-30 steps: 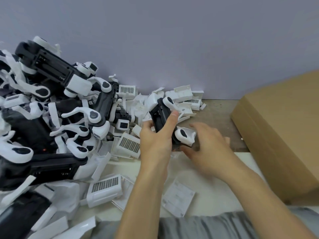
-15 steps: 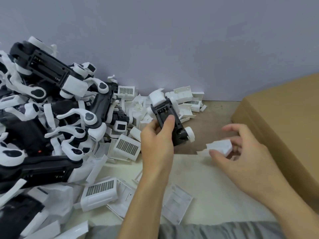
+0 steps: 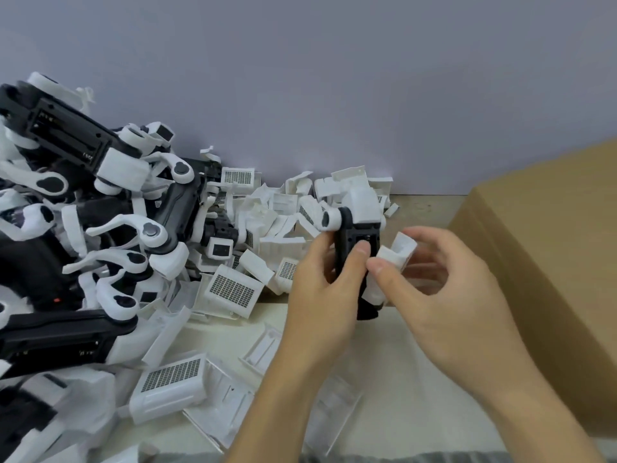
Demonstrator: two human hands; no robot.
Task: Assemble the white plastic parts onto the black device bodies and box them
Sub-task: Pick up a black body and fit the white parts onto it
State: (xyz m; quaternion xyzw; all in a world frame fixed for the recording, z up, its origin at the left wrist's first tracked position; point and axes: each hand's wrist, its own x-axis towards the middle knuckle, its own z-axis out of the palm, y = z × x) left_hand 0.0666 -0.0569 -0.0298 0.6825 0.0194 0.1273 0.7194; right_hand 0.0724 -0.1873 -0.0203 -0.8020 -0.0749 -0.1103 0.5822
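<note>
We observe the left hand [image 3: 320, 295] closed around a black device body [image 3: 355, 259], held upright above the near edge of the worktop [image 3: 394, 362], thumb pressed across its front face. A white housing already sits on the body's top end. The right hand [image 3: 444, 292] pinches a small white plastic part [image 3: 399, 252] between thumb and forefinger, the remaining fingers [image 3: 430, 248] loosely curled behind it; the part is just beside the body's right flank, at or near touching, and we cannot tell whether it has begun to seat.

We judge the step in hand to be fitting this part to the body. To do it well:

- Keep the left thumb clear of the mating area; at present it lies close to where the part is arriving.
- Square the part's open side to the body before pressing; its orientation is not fully legible from here.
- Press evenly rather than from one corner, since thin moulded clips may bend or snap.
- Hold the body firmly so it does not twist under the push.

A heap of loose white parts [image 3: 230, 292] and further black bodies [image 3: 63, 339] lies to the left. The cardboard box [image 3: 547, 262] stands to the right, well within reach for packing once the unit is complete.
</note>
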